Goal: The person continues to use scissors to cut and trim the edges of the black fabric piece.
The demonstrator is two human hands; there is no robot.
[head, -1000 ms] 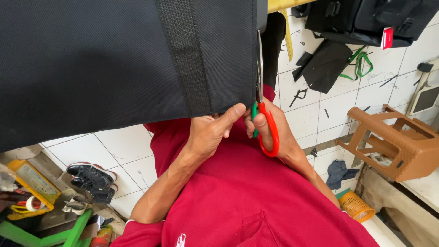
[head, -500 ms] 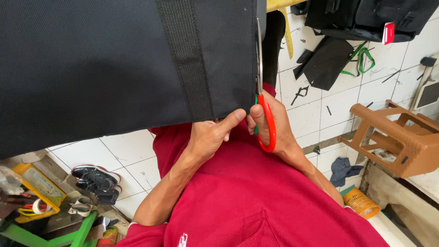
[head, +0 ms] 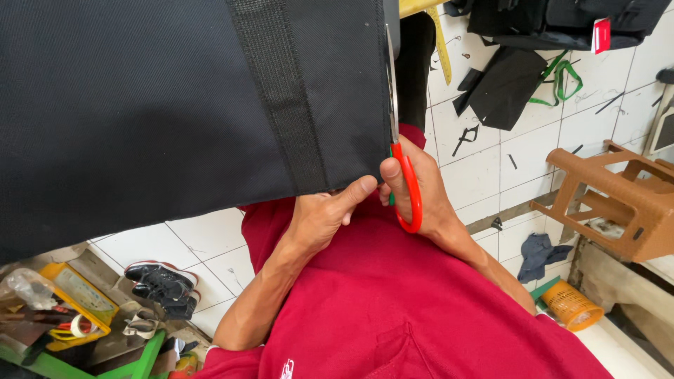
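Note:
A large sheet of black fabric point(head: 140, 105) with a black webbing strap point(head: 277, 91) sewn down it fills the upper left of the head view. My left hand point(head: 323, 217) pinches the fabric's lower right corner between thumb and fingers. My right hand point(head: 421, 193) holds red-handled scissors point(head: 404, 175), fingers through the loops. The blades point upward along the fabric's right edge.
My red shirt point(head: 407, 309) fills the bottom. On the white tiled floor lie black fabric scraps point(head: 502, 84), a green strap point(head: 558, 84), a brown plastic stool point(head: 618, 196) on its side, black shoes point(head: 158, 284), an orange cup point(head: 569, 305) and a yellow box point(head: 77, 302).
The view has tilted slightly. My right hand and the scissors have shifted a little lower along the fabric edge. My left hand keeps its pinch on the corner.

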